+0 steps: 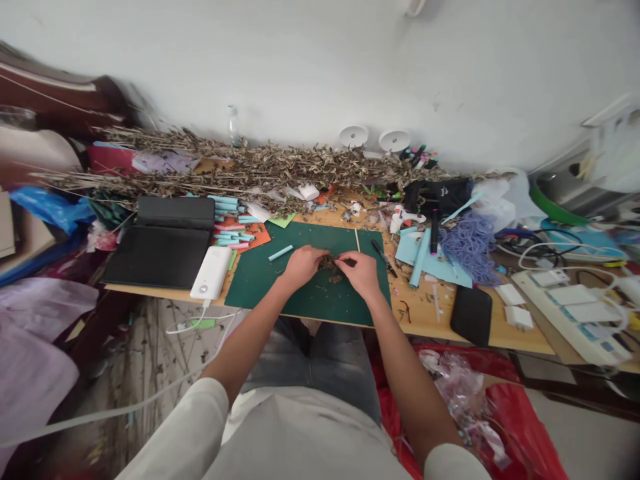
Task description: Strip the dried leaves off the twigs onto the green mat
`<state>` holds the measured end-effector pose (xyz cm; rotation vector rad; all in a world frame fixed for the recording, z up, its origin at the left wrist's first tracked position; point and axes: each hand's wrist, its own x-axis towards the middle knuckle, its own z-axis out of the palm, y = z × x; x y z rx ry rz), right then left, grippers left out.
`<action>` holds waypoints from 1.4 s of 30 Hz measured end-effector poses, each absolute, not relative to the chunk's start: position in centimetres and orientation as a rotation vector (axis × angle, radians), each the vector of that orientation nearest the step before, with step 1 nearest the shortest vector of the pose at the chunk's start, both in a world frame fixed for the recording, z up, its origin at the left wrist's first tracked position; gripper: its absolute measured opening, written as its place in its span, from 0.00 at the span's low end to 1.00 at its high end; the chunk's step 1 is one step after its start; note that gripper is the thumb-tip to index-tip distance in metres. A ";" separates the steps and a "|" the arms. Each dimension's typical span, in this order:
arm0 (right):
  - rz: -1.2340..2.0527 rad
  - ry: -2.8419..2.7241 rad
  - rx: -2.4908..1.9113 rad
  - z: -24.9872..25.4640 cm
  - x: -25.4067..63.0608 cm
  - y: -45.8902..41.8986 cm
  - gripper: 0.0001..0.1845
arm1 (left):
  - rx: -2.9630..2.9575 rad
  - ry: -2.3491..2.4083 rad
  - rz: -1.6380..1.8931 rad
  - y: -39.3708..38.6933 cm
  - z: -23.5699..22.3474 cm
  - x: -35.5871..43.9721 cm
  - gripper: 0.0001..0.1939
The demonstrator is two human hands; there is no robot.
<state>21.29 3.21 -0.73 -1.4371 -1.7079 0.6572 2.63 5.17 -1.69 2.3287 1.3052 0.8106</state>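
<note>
Over the green cutting mat (270, 293), my left hand (303, 265) and my right hand (361, 272) meet at a small clump of dried plant leaves (327, 261). The fingers of both hands are closed in a pinch at the clump's two sides. Loose brown leaf bits (334, 279) lie on the mat just below. A light blue paper tube (281, 253) rests on the mat to the left of my left hand. To the right of my right hand lies a black pen (384, 259) at the mat's edge.
Long bundles of dried stems (300, 163) stretch along the wall. At left are a black tablet case (160, 253), a white power bank (211, 273) and rolled paper tubes (233, 223). A glue gun (405, 219), purple bands (470, 247), a black phone (471, 315) and a power strip (575, 320) crowd the right.
</note>
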 end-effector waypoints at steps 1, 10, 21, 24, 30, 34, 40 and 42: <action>0.657 -1.715 -1.455 -0.7 21.5 2.9 0.07 | 2.340 1.288 0.820 5.2 -1.7 2.6 0.13; 0.657 -1.902 -1.382 -0.7 21.8 0.7 0.08 | 2.385 1.309 0.879 4.1 -1.7 2.4 0.15; 0.570 -1.866 -1.317 -0.7 21.2 0.4 0.08 | 2.178 1.342 1.046 2.6 -0.1 3.4 0.13; 0.627 -1.645 -1.260 0.2 20.6 0.4 0.06 | 1.873 1.163 1.048 2.0 -0.1 4.2 0.14; 0.708 -1.434 -1.234 0.8 19.4 0.3 0.07 | 1.137 1.011 1.127 2.5 -0.9 5.1 0.17; 0.841 -1.321 -1.242 0.0 18.8 0.5 0.08 | 1.027 0.985 1.147 2.8 -0.9 5.0 0.17; 0.823 -1.167 -1.302 -1.1 19.1 1.1 0.07 | 1.063 1.060 1.245 2.8 -1.1 4.3 0.14; 0.832 -1.177 -1.300 -1.0 19.3 1.2 0.08 | 1.042 1.085 1.226 2.9 -1.2 4.2 0.13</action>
